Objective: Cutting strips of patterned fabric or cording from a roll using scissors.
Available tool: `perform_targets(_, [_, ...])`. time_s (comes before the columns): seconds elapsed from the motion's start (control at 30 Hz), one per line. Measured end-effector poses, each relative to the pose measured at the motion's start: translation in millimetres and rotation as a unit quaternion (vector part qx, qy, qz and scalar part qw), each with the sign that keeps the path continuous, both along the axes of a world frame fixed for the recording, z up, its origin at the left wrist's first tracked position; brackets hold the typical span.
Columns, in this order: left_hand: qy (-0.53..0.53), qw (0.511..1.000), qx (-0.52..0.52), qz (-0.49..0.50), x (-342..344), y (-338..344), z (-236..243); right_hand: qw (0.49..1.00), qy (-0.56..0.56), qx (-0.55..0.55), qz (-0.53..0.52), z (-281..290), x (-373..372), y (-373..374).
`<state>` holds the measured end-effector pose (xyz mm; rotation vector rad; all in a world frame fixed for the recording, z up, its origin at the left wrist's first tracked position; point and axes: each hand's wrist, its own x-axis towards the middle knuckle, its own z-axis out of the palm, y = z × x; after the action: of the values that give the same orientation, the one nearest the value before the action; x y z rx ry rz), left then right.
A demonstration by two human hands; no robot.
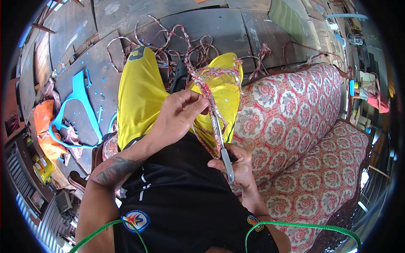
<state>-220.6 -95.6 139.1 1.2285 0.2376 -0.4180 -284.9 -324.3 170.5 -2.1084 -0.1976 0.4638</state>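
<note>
As seen from above, looking down a person's black shirt (179, 168) to their yellow legwear (141, 95), two bare hands work at one long braided cord (204, 87); the cord is red, pink and white, soft and ropelike, with frayed ends and loose loops sticking out along it; it runs from the floor beyond the knees, over the lap by the right thigh, and down toward the hands.

The left hand (179, 111) is nearly closed, pinching the cord between thumb and fingertips; the right hand (239, 163), lower and nearer the body, grips one slim grey tool (227, 164), which lies along the cord; its exact kind is hard to tell.

Past the knees, a tangle of similar strands (168, 42), too knotted to count, spreads over dark floor panels (202, 27); on the right is one sofa (295, 99) in red and cream floral cloth; on the left lie one large, curved, bright blue plastic piece (80, 95), small blue scraps (100, 114) and one orange sheet (44, 133); two green cords (99, 232) cross the lower edge.
</note>
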Motion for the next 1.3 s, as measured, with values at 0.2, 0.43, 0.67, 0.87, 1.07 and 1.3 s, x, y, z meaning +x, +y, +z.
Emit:
perform_targets(0.2, [-0.033,0.997,0.068,-0.034,-3,-2,-4,0.997,0.074,0.034,-0.019,0,4,-2])
perform_targets(0.43, [-0.068,0.985,0.153,-0.052,-4,-2,-1,0.997,0.055,0.057,-0.020,0,6,1])
perform_targets(0.67, [-0.088,0.977,0.183,-0.057,-2,-1,1,0.999,0.036,0.005,0.000,-1,5,-1])
perform_targets(0.87, [-0.088,0.978,0.178,-0.061,-1,0,-3,1.000,0.016,-0.015,0.004,0,4,1])
perform_targets(1.07, [0.030,0.997,-0.066,0.014,4,0,-10,0.998,-0.058,-0.021,0.014,2,7,4])
perform_targets(1.3, [0.005,1.000,-0.003,-0.028,3,4,-12,1.000,-0.021,0.005,0.004,5,7,4])
